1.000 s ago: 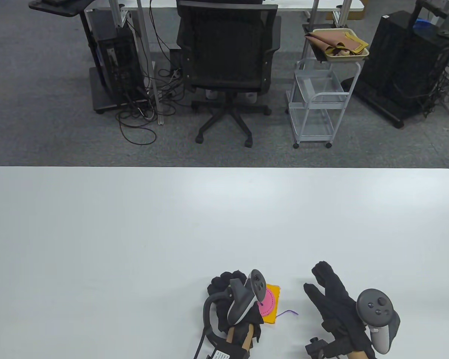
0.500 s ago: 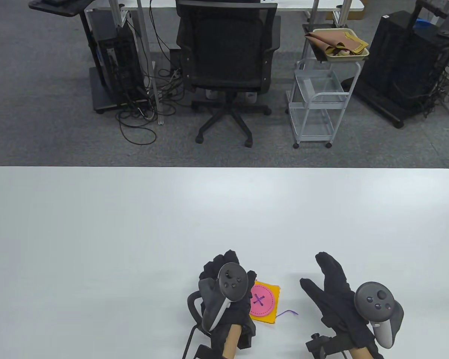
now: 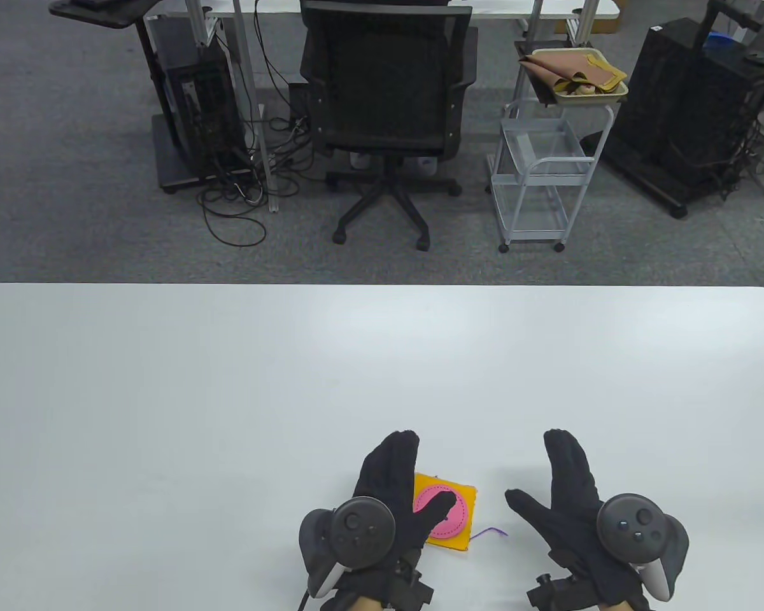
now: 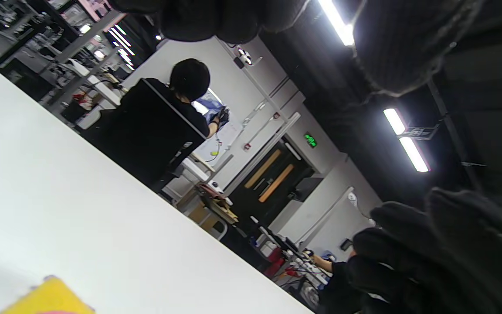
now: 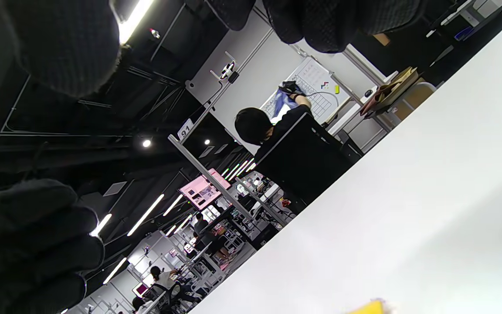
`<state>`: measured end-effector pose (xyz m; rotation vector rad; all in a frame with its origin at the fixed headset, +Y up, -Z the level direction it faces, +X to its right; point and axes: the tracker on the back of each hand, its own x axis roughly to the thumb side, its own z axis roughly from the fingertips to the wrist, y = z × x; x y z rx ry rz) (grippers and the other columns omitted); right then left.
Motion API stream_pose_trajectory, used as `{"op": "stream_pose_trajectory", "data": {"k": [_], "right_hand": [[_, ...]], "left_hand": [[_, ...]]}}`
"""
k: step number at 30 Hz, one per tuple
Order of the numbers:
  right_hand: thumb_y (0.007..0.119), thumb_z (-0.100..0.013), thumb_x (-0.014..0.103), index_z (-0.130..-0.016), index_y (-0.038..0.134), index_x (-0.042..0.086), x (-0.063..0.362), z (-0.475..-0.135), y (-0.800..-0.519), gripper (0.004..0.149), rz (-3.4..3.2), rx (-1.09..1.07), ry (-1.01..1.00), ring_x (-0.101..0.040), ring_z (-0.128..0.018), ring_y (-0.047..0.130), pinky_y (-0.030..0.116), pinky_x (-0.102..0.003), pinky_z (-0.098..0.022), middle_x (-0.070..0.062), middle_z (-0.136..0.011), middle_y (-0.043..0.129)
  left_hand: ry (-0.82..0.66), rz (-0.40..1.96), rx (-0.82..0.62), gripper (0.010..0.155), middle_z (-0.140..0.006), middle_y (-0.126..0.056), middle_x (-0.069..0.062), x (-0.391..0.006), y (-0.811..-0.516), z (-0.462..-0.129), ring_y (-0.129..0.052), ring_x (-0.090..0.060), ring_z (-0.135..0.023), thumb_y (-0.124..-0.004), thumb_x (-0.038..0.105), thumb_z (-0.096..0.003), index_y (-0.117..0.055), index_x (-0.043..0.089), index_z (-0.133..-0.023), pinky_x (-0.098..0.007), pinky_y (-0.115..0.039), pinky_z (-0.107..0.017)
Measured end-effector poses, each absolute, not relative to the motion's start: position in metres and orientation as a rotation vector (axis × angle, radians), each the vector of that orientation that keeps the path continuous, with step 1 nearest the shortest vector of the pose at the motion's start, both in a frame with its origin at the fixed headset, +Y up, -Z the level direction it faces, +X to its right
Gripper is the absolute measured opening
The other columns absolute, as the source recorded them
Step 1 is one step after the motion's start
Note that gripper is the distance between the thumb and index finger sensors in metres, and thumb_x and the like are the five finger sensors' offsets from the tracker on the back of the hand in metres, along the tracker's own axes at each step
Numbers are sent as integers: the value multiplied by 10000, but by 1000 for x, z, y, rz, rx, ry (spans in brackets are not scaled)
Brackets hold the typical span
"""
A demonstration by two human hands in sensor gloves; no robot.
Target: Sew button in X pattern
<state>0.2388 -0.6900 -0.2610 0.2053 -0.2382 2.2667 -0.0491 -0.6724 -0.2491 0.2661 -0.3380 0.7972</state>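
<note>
The left hand (image 3: 391, 493) lies flat and wide, thumb over the pink button (image 3: 442, 514) on the yellow cloth (image 3: 461, 541), near the table (image 3: 229, 382) front edge. The right hand (image 3: 566, 503) is wide too, holding nothing. Best to lift both hands gently, so the purple thread (image 3: 491, 531) does not tug.

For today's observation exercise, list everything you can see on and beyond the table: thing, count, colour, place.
Table: one, white, foreground.
Felt square: one, orange-yellow, near edge, between the hands.
Button: one, pink, on the square.
Thread: one, purple, trailing right of the square.
Office chair: one, black, beyond the table.
Trolley: one, white, right of the chair.
Left hand: black glove, flat, thumb over the button.
Right hand: black glove, flat, open.
</note>
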Motion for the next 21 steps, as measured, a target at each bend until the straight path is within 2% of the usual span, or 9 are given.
{"op": "stream_pose_trajectory", "data": {"k": [4, 11, 21], "right_hand": [[734, -427, 637, -1116, 270, 165, 239, -263, -704, 956, 2271, 206, -236, -456, -1090, 427, 413, -615, -806, -186, -1199, 283], [736, -417, 635, -1109, 277, 181, 242, -261, -719, 946, 2215, 242, -230, -428, -1097, 436, 411, -587, -820, -156, -1201, 291], [740, -421, 614, -1102, 297, 180, 242, -261, -732, 922, 2214, 259, -186, -420, -1088, 455, 413, -565, -821, -147, -1193, 313]], "left_hand": [[-377, 825, 287, 828, -1158, -514, -57, -50, -684, -249, -596, -412, -1040, -819, 537, -443, -443, 226, -1112, -580, -533, -722], [-404, 858, 211, 851, -1167, -480, -62, -52, -708, -252, -574, -414, -1051, -817, 552, -437, -421, 222, -1113, -583, -508, -728], [-392, 851, 191, 841, -1157, -512, -63, -54, -724, -253, -599, -401, -1045, -820, 554, -432, -445, 219, -1107, -572, -524, -724]]}}
